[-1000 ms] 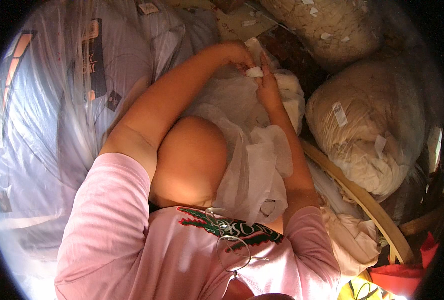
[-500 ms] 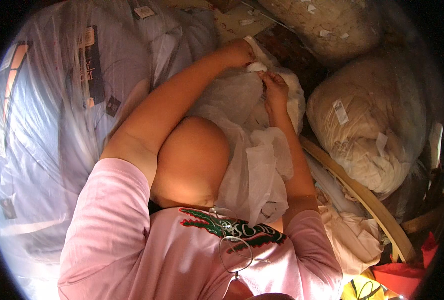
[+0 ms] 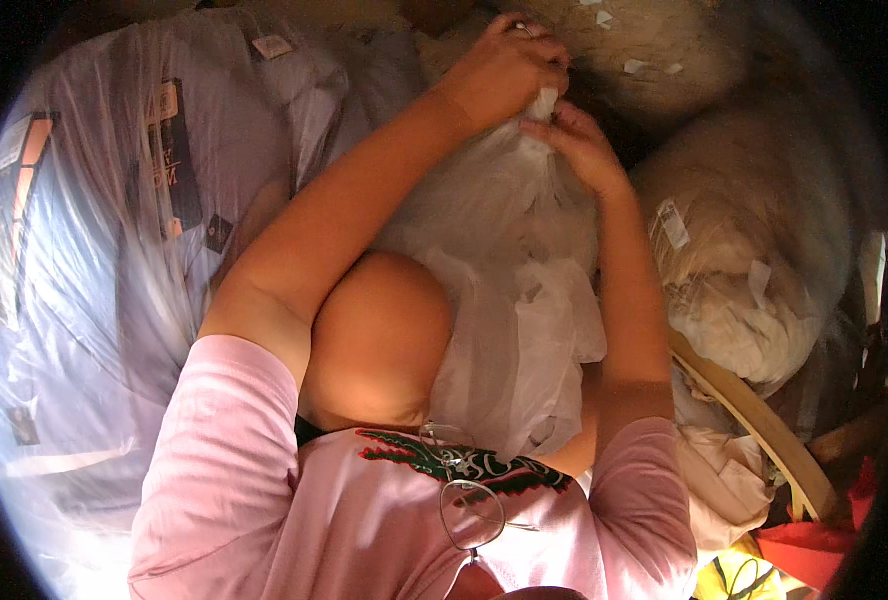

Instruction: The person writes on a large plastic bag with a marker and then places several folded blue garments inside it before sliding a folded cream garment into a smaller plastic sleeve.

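A translucent whitish plastic bag (image 3: 494, 210) stretches upward between my knees, its top drawn together into a narrow twist. My left hand (image 3: 512, 70) is closed around the far end of that gathered top, knuckles bent. Just below it and to the right, my right hand (image 3: 586, 145) pinches the bag's neck between thumb and fingers. The lower part of the bag hangs in loose folds against my shirt. What lies inside the bag cannot be made out clearly.
A large clear sack of bluish-grey packed garments (image 3: 94, 250) fills the left side. Stuffed sacks (image 3: 734, 260) stand at the right and far back. A curved wooden strip (image 3: 754, 420) runs along the lower right, near pale pink cloth (image 3: 714, 475) and a red item (image 3: 814, 550).
Both hands have moved farther away and upward with the bag's top. The bag is now pulled longer and its neck bunched tighter. My right forearm has swung a little to the right.
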Demonstrator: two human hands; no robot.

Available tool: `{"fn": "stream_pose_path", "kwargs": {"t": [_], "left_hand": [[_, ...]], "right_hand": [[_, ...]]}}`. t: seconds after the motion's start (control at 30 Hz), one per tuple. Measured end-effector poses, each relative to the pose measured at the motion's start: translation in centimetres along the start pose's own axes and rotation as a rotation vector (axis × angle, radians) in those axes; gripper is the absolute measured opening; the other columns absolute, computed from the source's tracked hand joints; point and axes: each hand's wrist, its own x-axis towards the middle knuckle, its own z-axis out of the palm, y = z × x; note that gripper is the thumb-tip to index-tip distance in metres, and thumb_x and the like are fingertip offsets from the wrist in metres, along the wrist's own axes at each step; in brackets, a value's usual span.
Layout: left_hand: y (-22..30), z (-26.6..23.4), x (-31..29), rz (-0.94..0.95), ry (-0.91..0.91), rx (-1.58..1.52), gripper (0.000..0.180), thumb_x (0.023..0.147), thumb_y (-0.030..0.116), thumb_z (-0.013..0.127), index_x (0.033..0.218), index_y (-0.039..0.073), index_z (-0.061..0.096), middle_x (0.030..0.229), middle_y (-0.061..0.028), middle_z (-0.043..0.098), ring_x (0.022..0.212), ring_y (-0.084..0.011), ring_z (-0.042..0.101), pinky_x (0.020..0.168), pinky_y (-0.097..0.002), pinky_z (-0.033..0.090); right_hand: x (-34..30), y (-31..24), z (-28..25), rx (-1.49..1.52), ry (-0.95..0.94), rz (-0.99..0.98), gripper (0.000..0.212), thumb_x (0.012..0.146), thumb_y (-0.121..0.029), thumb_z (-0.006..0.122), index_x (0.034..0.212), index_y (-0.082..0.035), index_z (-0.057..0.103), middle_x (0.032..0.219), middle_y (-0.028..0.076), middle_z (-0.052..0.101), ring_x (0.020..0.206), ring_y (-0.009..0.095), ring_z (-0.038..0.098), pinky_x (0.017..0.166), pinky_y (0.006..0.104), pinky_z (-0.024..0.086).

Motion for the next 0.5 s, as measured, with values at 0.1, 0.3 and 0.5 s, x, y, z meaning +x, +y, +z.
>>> {"fn": "stream_pose_path", "kwargs": {"t": [0.1,0.3,0.5], "left_hand": [[-1.7,2.3,-1.3,-0.35,-0.052,-0.511,0.073,0.075,0.03,0.081,0.143,0.017,0.056,0.142,-0.0125,0.057,0.139,-0.0321,0.048,0.123,-0.0523,0.026],[4.7,2.8,-4.7,-0.411,-0.437,-0.718,0.147,0.06,0.05,0.093,0.165,0.003,0.001,0.165,-0.0315,0.022,0.156,-0.0405,0.022,0.128,-0.0486,0.016],[6.2,4.5,-1.5,-0.43,-0.353,-0.839,0.131,0.058,0.042,0.095,0.161,0.004,0.024,0.154,-0.0243,0.048,0.144,-0.0362,0.044,0.12,-0.0413,0.033]], "right_hand": [[0.7,-1.2,0.3,0.453,0.142,0.005,0.029,0.099,-0.031,0.07,0.105,-0.003,0.066,0.086,0.003,0.068,0.082,0.02,0.064,0.078,0.0337,0.052],[1.3,0.0,0.2,1.148,0.664,-0.107,0.025,0.108,-0.032,0.055,0.095,-0.01,0.053,0.066,-0.001,0.037,0.06,0.016,0.036,0.06,0.0349,0.037],[1.1,-0.4,-1.3,1.259,0.639,-0.24,0.02,0.107,-0.025,0.054,0.096,-0.008,0.054,0.071,0.001,0.043,0.063,0.019,0.04,0.063,0.0377,0.04]]}}
